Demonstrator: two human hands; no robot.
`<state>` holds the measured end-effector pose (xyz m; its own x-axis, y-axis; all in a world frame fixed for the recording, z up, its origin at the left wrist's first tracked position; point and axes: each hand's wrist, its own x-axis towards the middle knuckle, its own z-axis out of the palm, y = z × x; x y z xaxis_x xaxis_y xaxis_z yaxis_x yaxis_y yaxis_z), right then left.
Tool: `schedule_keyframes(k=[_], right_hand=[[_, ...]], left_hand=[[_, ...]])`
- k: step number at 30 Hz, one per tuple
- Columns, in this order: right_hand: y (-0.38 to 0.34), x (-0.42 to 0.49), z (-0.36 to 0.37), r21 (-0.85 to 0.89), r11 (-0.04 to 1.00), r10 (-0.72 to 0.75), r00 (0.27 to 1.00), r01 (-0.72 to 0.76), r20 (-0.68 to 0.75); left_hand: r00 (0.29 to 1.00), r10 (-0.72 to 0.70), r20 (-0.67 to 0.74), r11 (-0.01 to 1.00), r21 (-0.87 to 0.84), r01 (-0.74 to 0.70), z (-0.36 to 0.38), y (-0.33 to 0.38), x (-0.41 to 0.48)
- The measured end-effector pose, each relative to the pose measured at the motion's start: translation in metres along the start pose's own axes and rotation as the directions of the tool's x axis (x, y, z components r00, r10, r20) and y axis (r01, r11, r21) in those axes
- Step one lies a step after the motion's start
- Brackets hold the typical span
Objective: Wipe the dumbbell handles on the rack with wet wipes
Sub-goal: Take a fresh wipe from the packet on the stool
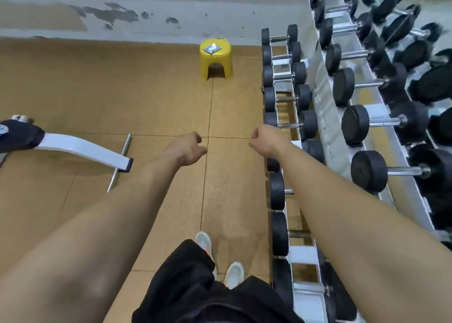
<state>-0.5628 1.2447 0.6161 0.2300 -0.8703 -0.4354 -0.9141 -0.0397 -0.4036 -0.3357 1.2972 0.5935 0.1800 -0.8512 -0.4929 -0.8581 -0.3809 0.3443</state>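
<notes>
Left hand [189,149] and right hand [263,139] are curled and empty, so the step is likely fetching the small blue wet-wipe pack [212,48] on the yellow plastic stool [215,62] ahead, well apart from the black round-ended dumbbells [355,125] racked at right.

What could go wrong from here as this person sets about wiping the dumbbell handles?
1. Both the left hand and right hand hold nothing; the wet wipes pack lies on the yellow stool ahead, so wiping could begin without one.
2. The bench's floor bar sticks out on the left, a likely trip.
3. The dumbbell handles sit between close heads; fingers may get pinched.
</notes>
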Motion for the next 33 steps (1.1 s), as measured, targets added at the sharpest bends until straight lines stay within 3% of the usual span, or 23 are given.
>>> schedule_keyframes(k=[12,21,33], right_hand=[[-0.069,0.227,-0.08,-0.091,0.994,-0.051,0.998,0.054,0.028],[-0.128,0.402,-0.158,0.014,1.0,-0.002,0.999,0.002,0.051],[-0.117,0.718,-0.247,0.02,1.0,-0.007,0.992,0.005,0.127]], left_hand=[[1.0,-0.018,-0.005,0.994,-0.104,0.017,-0.112,0.011,0.218],[0.999,0.004,0.053,0.992,-0.122,0.003,-0.231,0.041,0.4],[0.995,-0.048,0.088,0.998,-0.044,0.052,-0.321,0.123,0.686]])
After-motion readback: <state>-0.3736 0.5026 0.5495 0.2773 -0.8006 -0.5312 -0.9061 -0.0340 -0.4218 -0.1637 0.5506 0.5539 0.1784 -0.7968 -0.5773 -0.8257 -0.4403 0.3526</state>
